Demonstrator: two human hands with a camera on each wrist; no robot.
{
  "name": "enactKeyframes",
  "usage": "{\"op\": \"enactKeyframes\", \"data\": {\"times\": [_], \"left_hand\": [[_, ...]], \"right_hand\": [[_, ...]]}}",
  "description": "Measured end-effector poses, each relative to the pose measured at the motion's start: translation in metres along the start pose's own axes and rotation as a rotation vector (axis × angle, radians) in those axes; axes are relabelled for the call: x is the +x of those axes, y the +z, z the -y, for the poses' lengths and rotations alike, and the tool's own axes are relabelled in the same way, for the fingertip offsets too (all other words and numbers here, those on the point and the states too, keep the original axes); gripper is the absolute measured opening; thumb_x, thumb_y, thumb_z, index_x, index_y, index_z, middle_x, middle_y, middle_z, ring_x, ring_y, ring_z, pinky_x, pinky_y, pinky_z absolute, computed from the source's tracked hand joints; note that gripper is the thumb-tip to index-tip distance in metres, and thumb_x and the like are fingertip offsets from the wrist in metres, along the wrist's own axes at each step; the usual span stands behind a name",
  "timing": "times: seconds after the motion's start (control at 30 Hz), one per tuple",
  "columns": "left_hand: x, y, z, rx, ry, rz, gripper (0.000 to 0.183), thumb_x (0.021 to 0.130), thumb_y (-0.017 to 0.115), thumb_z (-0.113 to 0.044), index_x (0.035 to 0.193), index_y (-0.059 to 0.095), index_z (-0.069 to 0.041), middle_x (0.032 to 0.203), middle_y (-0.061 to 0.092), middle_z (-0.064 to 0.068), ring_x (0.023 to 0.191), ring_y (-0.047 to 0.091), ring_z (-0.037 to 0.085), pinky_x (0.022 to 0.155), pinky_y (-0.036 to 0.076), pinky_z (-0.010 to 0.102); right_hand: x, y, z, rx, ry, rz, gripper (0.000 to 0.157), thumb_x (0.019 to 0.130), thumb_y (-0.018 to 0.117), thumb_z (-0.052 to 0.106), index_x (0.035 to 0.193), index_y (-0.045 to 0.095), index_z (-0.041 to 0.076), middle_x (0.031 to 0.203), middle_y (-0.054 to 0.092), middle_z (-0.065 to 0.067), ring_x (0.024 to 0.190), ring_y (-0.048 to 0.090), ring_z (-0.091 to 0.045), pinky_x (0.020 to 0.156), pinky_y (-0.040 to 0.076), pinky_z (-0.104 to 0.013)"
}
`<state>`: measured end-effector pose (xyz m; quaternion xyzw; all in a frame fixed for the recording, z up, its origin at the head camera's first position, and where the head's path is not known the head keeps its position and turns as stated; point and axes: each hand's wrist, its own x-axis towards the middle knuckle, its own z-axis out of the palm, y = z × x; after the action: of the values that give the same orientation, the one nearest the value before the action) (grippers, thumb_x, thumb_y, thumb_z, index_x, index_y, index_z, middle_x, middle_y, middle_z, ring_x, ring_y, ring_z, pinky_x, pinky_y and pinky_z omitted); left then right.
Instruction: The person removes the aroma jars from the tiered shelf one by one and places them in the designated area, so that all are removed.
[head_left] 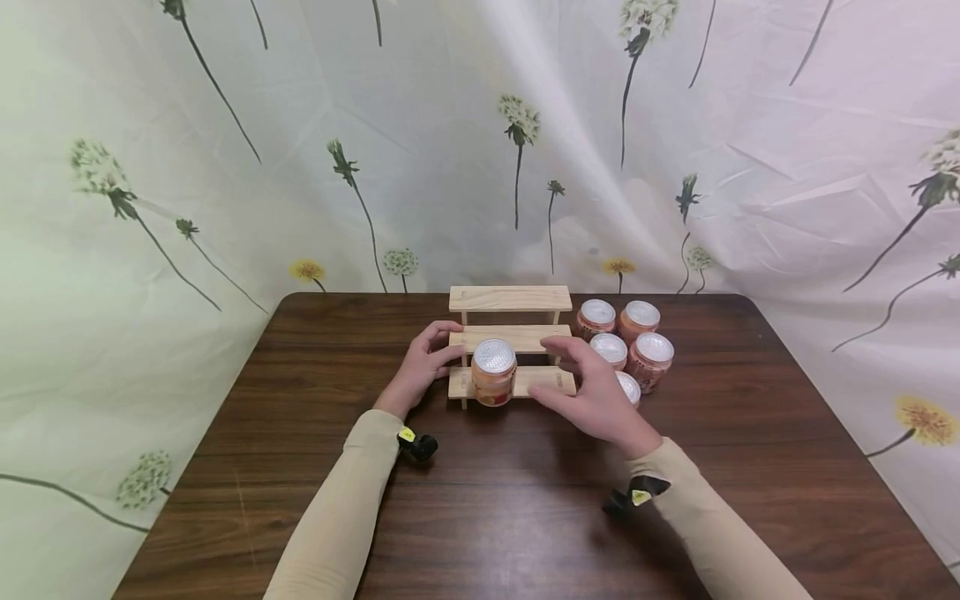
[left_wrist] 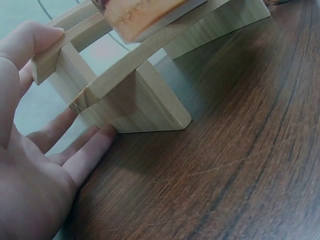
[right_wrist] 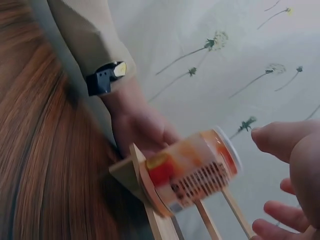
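A three-tier wooden rack (head_left: 510,297) stands on the table with one orange-labelled can (head_left: 493,375) upright on its lowest shelf, left of the middle. The can has a silver, textured lid. My left hand (head_left: 422,367) holds the rack by its left end; in the left wrist view the thumb lies over a shelf end and the other fingers touch the side panel (left_wrist: 135,107). To the right of the can, my right hand (head_left: 592,396) is spread with nothing in it. The right wrist view shows a gap between its fingers (right_wrist: 280,140) and the can (right_wrist: 192,172).
Several similar cans (head_left: 651,358) with silver lids stand close together right of the rack, partly behind my right hand. The dark wooden table (head_left: 480,517) ends at a pale curtain (head_left: 450,167) printed with dandelions. A small black device (head_left: 417,446) is strapped to each wrist.
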<state>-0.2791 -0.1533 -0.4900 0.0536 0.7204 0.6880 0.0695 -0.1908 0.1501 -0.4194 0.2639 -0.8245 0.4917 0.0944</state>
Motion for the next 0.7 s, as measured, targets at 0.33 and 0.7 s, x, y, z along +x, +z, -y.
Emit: {"op": "enactKeyframes", "data": {"times": [0.33,0.7], "left_hand": [[0.000,-0.001,0.001,-0.002,0.004,0.001,0.043,0.102,0.072,-0.019,0.142,0.057,-0.013,0.149,0.053,0.015,0.114,0.064,0.022,0.086,0.059,0.035],[0.000,0.000,0.000,-0.006,-0.001,-0.003,0.040,0.101,0.072,-0.019,0.139,0.058,-0.016,0.146,0.055,0.013,0.116,0.063,0.026,0.088,0.059,0.039]], "right_hand": [[0.025,0.032,0.005,0.005,0.108,0.102,0.078,0.088,0.088,0.029,0.151,0.049,0.004,0.145,0.060,-0.014,0.135,0.058,-0.028,0.111,0.048,-0.048],[0.034,0.050,-0.004,0.158,0.102,0.060,0.066,0.087,0.088,0.016,0.143,0.055,0.005,0.134,0.067,-0.014,0.126,0.065,-0.029,0.107,0.051,-0.047]]}}
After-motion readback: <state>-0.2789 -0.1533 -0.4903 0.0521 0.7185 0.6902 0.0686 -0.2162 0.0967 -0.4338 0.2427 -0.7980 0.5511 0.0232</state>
